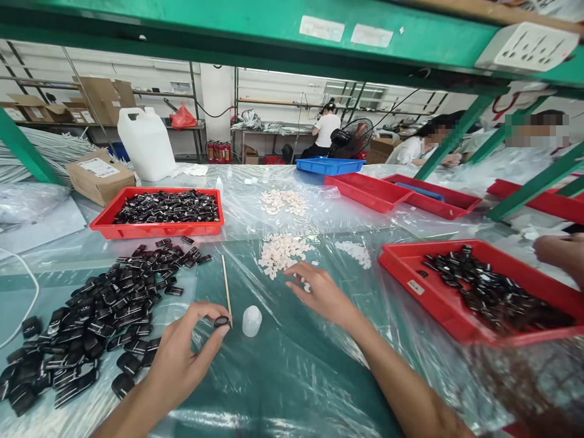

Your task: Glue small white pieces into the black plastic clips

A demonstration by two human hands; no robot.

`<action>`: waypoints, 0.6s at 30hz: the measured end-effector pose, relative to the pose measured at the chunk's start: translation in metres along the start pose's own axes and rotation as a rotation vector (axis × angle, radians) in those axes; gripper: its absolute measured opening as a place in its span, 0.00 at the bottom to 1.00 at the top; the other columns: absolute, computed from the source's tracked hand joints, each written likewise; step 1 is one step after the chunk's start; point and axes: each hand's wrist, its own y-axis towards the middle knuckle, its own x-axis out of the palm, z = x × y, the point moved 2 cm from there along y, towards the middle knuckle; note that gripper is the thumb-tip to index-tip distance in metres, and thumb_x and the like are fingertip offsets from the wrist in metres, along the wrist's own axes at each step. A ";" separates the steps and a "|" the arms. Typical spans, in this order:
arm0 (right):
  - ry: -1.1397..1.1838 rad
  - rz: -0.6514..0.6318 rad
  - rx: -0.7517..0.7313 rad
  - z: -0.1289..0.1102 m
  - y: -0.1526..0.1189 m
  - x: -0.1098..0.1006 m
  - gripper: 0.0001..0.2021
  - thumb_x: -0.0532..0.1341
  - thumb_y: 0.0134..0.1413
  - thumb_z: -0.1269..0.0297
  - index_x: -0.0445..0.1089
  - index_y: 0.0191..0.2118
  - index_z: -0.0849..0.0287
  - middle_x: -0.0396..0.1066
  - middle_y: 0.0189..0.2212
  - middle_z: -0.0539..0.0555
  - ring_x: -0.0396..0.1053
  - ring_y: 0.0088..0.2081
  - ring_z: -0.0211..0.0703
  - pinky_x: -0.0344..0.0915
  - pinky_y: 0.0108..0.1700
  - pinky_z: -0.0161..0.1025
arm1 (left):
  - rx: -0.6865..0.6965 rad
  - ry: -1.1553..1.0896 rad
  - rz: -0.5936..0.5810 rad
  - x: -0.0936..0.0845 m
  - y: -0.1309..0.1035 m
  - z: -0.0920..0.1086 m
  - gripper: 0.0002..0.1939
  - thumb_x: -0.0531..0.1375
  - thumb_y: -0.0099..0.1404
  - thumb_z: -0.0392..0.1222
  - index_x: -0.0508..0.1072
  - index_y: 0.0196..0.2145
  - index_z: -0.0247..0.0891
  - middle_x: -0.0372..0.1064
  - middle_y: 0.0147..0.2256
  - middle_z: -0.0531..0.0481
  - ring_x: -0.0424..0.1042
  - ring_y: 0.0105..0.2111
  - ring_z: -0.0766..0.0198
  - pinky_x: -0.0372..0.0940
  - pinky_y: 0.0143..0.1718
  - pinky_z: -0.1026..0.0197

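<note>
My left hand (pixel 185 344) pinches a small black oval plastic part (pixel 221 320) between thumb and forefinger, low over the plastic-covered table. My right hand (pixel 325 295) is at the near edge of a pile of small cream-white pieces (pixel 281 248). Its thumb and forefinger are a little apart, and I see nothing held between them. Just beyond the black part lies a thin wooden stick (pixel 225 277). A small translucent white bottle or cap (pixel 252 321) stands between my hands. Many loose black parts (pixel 104 310) are heaped left of my left hand.
A red tray (pixel 107 228) full of black parts stands behind the heap; another red tray (pixel 413 286) is at right, beside another person's hand (pixel 561 255). Farther back are a second cream pile (pixel 283 202), a white jug (pixel 146 146) and a blue tray (pixel 331 165). A green beam (pixel 255 30) crosses overhead.
</note>
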 end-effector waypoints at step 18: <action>-0.081 -0.079 -0.028 -0.019 -0.011 -0.013 0.12 0.60 0.84 0.71 0.82 0.54 0.51 0.84 0.53 0.58 0.84 0.47 0.47 0.83 0.53 0.46 | 0.043 -0.004 -0.304 0.004 -0.014 0.005 0.07 0.61 0.71 0.47 0.70 0.45 0.48 0.75 0.34 0.61 0.74 0.27 0.72 0.69 0.32 0.70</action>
